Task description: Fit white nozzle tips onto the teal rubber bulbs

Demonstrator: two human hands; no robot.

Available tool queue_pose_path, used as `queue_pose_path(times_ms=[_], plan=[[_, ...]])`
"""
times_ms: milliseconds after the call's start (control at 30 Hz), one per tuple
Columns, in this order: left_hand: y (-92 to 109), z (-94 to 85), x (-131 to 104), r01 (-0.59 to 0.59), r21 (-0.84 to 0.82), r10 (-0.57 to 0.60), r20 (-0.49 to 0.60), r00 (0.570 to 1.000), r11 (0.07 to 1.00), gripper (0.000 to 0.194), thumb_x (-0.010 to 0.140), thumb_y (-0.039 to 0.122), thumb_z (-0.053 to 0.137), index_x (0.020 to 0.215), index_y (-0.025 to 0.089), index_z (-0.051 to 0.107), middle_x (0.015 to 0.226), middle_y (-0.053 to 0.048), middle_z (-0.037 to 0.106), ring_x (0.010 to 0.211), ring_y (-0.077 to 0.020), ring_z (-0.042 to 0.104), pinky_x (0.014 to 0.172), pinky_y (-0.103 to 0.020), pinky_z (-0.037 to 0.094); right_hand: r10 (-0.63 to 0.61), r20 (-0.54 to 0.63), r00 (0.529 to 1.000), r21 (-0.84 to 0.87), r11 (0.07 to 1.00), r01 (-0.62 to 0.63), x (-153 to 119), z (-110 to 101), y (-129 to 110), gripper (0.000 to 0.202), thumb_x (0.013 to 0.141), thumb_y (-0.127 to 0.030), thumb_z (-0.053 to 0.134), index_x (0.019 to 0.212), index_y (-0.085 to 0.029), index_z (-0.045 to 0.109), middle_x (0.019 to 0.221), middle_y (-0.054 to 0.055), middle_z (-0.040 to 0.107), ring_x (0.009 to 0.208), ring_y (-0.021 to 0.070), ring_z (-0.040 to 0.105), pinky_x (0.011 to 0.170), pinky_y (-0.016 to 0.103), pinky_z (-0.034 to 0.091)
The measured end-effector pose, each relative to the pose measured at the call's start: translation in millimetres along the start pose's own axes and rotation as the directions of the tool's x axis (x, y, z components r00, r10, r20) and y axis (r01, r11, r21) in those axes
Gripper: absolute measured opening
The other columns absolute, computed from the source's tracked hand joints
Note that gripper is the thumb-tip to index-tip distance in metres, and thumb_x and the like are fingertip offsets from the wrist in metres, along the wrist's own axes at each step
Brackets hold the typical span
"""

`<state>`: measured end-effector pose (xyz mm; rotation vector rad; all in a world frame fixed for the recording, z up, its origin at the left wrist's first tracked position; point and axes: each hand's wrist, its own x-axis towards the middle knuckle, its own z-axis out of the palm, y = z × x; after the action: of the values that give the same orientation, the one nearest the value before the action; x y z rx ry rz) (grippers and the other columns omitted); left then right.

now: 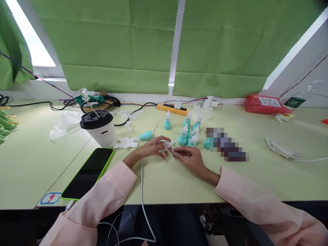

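Note:
A small translucent white nozzle tip (pixel 167 146) sits between my hands, just above the table. My left hand (pixel 152 148) has its thumb and curved fingers around the wider part. My right hand (pixel 189 158) is closed in a pinch at the narrow end. Behind them stand several teal squeeze bulbs (pixel 182 139) with translucent nozzles, grouped closely. A single bulb (pixel 167 124) stands apart, further back. Beside my left hand, one teal bulb (pixel 146 136) lies on its side near a pile of loose white pieces (pixel 126 142).
At left are a lidded paper cup (pixel 101 133) with a stick and a phone (pixel 88 174). A white cable (pixel 142 184) runs over the front edge. Further back lies an orange power strip (pixel 173 109). A red package (pixel 265 103) and white cable bundle (pixel 282 149) lie at right.

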<state>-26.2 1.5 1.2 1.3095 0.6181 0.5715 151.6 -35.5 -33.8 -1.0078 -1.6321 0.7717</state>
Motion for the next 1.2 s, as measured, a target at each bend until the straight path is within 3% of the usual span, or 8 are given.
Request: queue_pose_path(times_ms=[133,233,433,600,767,967,1200], plan=[[-2.2,1.3,2.0,0.057,-0.091,-0.052,0.056,0.997,0.994,0.027,0.073,0.025,0.051,0.097,0.015,0.049,0.078,-0.004,0.051,0.063,-0.0092,0.048,0.056,-0.025,0.042,-0.035,-0.039,0.999,-0.028,0.999,0.034,0.0,-0.6,-2.1,0.01,0.065,-0.024,0.06,0.073,-0.019,0.064,0.07,0.003,0.065,0.062,0.0153,0.061,0.06,0.03,0.054],[-3.3,3.7,2.9,0.041,-0.065,-0.037,0.065,0.997,0.997,0.028,0.074,0.03,0.05,0.098,0.015,0.051,0.082,-0.005,0.051,0.067,-0.0097,0.048,0.059,-0.026,0.042,-0.107,-0.033,0.994,-0.063,0.992,0.105,0.5,-1.6,-5.0,0.007,0.066,-0.022,0.059,0.071,-0.018,0.064,0.071,0.003,0.063,0.065,0.0147,0.06,0.057,0.027,0.053],[-3.7,6.8,4.4,0.011,0.103,-0.009,-0.017,1.0,0.995,0.031,0.072,0.033,0.053,0.098,0.016,0.057,0.091,-0.006,0.054,0.08,-0.0108,0.048,0.065,-0.022,0.041,-0.211,-0.038,0.977,-0.134,0.97,0.205,0.4,-2.0,-4.5,0.007,0.068,-0.019,0.057,0.071,-0.019,0.063,0.074,0.004,0.058,0.067,0.013,0.057,0.05,0.024,0.05],[-6.0,7.8,5.3,-0.037,0.07,0.045,-0.112,0.993,0.997,0.043,0.065,0.029,0.06,0.106,0.017,0.052,0.086,-0.005,0.056,0.077,-0.0116,0.052,0.068,-0.027,0.044,-0.3,-0.076,0.951,-0.197,0.939,0.281,1.5,-2.3,-3.7,0.005,0.067,-0.016,0.058,0.068,-0.017,0.063,0.072,0.004,0.06,0.067,0.0136,0.057,0.053,0.025,0.049],[-5.9,7.6,4.1,-0.071,0.069,0.081,-0.146,0.986,0.995,0.041,0.061,0.026,0.064,0.099,0.015,0.054,0.084,-0.006,0.058,0.076,-0.0146,0.055,0.07,-0.032,0.048,-0.378,-0.081,0.922,-0.252,0.903,0.348,2.5,-3.2,-5.6,0.005,0.066,-0.015,0.059,0.069,-0.018,0.063,0.067,0.003,0.062,0.063,0.0133,0.058,0.056,0.026,0.049],[-7.7,6.5,4.9,-0.058,0.067,0.069,-0.174,0.982,0.996,0.035,0.061,0.026,0.065,0.092,0.011,0.057,0.083,-0.008,0.06,0.077,-0.0167,0.058,0.072,-0.034,0.049,-0.429,-0.104,0.897,-0.264,0.882,0.391,2.6,-2.9,-4.1,0.009,0.065,-0.013,0.061,0.071,-0.018,0.065,0.068,0.004,0.063,0.063,0.0137,0.059,0.059,0.027,0.049],[-6.3,8.1,4.3,-0.011,0.036,0.018,-0.213,0.977,0.999,0.04,0.06,0.025,0.066,0.096,0.01,0.056,0.081,-0.01,0.064,0.077,-0.0176,0.059,0.072,-0.033,0.049,-0.43,-0.094,0.898,-0.257,0.882,0.396,1.8,-3.3,-5.0,0.009,0.066,-0.013,0.06,0.07,-0.018,0.065,0.068,0.004,0.063,0.063,0.0136,0.058,0.058,0.027,0.049]])
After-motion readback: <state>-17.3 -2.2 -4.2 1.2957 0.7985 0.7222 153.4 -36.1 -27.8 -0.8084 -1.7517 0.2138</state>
